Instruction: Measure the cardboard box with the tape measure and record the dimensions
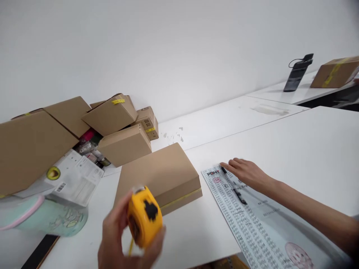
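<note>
My left hand [120, 239] is closed around a yellow tape measure [144, 216] with a black button, held low above the table's near edge. Just beyond it lies a flat brown cardboard box [162, 175] sealed with yellow tape. My right hand [246, 172] reaches across a printed sheet [260, 224] full of small rows of text, fingers stretched out over its top left corner. The fingertips touch a black pen [234, 186] that lies on the sheet.
A pile of cardboard boxes [112, 127] fills the back left, with a white package [75, 177] and a mint-green bag [47, 218] in front. Farther right on another white table [280, 93] stand a black device [297, 73] and one more box [335, 73].
</note>
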The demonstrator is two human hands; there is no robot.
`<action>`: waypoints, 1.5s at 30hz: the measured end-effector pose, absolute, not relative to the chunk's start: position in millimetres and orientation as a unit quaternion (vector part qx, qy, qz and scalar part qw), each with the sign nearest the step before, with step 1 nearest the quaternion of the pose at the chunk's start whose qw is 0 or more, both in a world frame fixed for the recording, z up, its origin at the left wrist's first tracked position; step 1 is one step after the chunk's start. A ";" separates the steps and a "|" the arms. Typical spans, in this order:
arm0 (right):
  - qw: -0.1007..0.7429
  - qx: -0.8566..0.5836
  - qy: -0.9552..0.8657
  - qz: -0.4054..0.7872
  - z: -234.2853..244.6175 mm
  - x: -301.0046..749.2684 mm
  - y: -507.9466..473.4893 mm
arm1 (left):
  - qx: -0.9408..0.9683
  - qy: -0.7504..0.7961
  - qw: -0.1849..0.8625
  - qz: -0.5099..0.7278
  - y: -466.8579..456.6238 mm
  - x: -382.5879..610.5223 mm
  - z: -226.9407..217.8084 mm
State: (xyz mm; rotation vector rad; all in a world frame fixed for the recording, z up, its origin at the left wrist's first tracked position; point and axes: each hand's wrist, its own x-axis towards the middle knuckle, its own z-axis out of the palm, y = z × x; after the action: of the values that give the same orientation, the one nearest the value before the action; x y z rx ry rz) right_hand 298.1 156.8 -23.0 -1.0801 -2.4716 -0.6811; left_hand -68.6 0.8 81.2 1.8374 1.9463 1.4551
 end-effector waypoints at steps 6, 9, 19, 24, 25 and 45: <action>0.101 -0.229 -0.929 -0.273 -48.4 298.1 180.2 | 0.634 0.732 -0.130 0.214 77.3 -64.1 108.4; 0.115 -0.218 -0.937 -0.248 -46.5 299.5 182.6 | 0.669 0.707 -0.139 0.184 99.7 -69.4 98.5; 0.411 -0.568 -0.688 0.188 -32.7 309.5 138.1 | 0.670 0.640 -0.241 0.290 120.1 -71.5 88.5; 0.434 -0.539 -0.592 0.413 -38.9 307.1 125.5 | 0.816 0.389 -0.123 0.410 74.8 11.8 47.8; 0.436 -0.538 -0.587 0.419 -42.6 307.5 128.5 | 0.853 0.347 -0.035 0.389 67.2 34.3 35.3; 0.416 -0.570 -0.597 0.381 -62.4 307.3 147.4 | 0.881 0.367 0.286 0.086 89.5 132.1 -48.7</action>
State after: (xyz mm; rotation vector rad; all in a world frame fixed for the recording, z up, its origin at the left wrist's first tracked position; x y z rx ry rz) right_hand 307.3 147.4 -62.4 -1.4320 -1.4978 0.9574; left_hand 132.1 89.5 -48.7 2.3549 0.9805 0.2287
